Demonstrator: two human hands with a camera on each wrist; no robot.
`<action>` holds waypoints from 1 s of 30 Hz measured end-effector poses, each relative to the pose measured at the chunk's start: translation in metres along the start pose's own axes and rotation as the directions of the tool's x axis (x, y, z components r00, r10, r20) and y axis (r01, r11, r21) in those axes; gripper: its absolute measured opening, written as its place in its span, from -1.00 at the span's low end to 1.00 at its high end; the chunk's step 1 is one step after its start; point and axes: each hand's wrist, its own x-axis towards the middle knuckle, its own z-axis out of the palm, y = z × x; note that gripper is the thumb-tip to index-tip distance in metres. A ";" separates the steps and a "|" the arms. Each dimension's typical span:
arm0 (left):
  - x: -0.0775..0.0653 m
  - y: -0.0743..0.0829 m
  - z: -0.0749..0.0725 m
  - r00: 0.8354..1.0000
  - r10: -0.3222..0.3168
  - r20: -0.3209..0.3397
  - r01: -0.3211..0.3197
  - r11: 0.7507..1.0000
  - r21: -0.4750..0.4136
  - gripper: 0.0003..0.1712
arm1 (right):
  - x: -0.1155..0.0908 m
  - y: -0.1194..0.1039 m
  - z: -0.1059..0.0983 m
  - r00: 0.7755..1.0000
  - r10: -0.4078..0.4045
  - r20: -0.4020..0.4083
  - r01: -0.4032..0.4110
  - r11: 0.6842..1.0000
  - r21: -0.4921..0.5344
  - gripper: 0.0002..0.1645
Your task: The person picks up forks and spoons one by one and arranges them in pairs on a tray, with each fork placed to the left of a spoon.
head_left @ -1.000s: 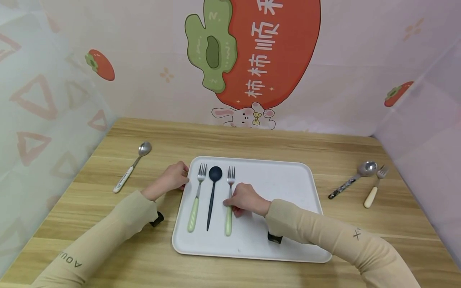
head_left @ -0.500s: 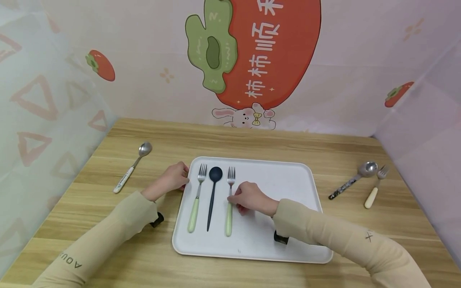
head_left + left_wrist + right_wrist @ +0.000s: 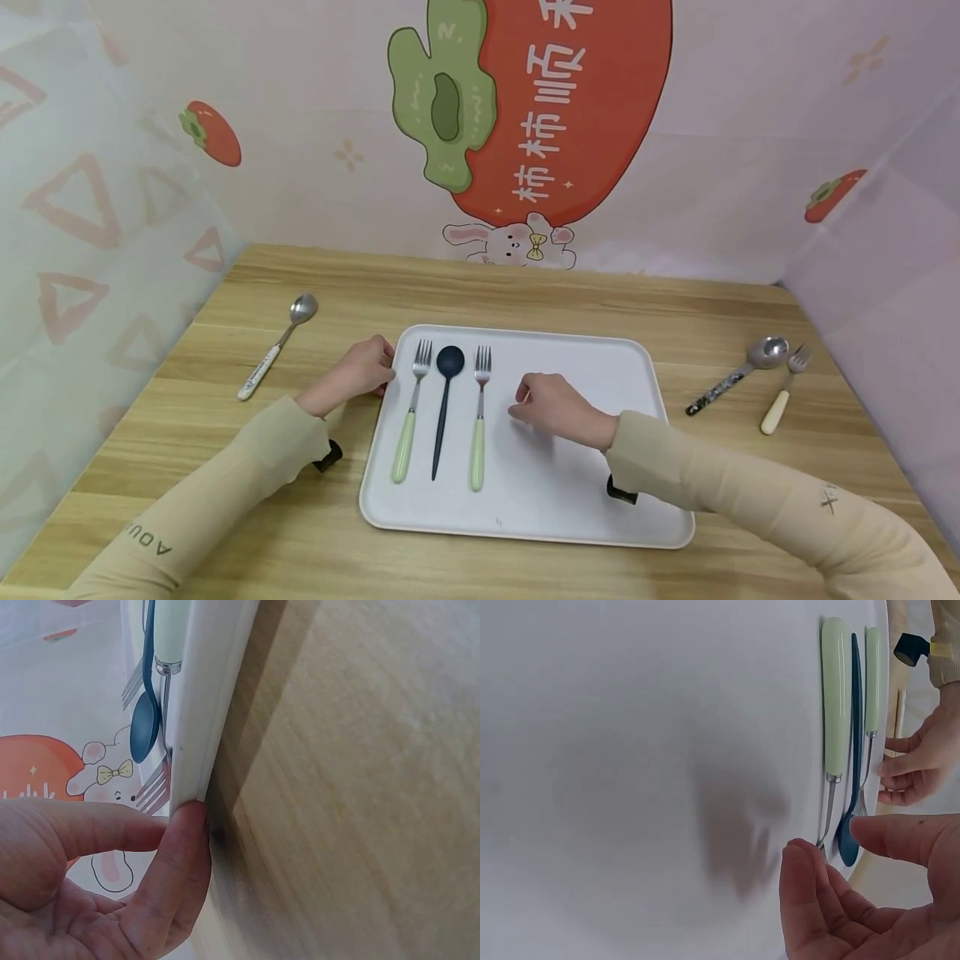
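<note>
A white tray (image 3: 585, 521) lies on the wooden table and carries three utensils side by side. Leftmost is a fork with a pale green handle (image 3: 403, 450). Beside it lies a dark spoon (image 3: 450, 362), then a second green-handled fork (image 3: 477, 454). My left hand (image 3: 363, 367) pinches the tray's left rim, thumb inside and fingers outside, as the left wrist view shows. Over the tray, right of the second fork, hovers my right hand (image 3: 558, 408). Its thumb and loosely bent fingers (image 3: 799, 892) are apart, with nothing between them.
On the table left of the tray lies a spoon with a white handle (image 3: 258, 372). To the right are a spoon with a dark speckled handle (image 3: 716, 393) and a small cream-handled fork (image 3: 775, 411). Printed walls stand behind and at both sides.
My right hand has let go of the second green-handled fork and moved right, away from it. The fork stays in place on the tray. The left hand has kept still at the rim.
</note>
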 end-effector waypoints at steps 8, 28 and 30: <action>0.000 0.001 0.000 1.000 0.004 -0.003 -0.004 1.000 -0.009 -0.68 | -0.010 0.016 -0.015 0.999 -0.029 0.018 0.030 0.998 -0.058 -0.86; 0.001 0.000 0.001 1.000 -0.002 0.004 0.002 1.000 -0.004 -0.68 | -0.021 0.051 -0.045 0.999 0.032 -0.011 -0.033 0.969 -0.243 -0.81; 0.001 -0.001 0.001 1.000 -0.002 0.003 0.002 1.000 -0.002 -0.68 | -0.022 0.057 -0.049 0.999 0.039 -0.011 -0.040 0.964 -0.261 -0.81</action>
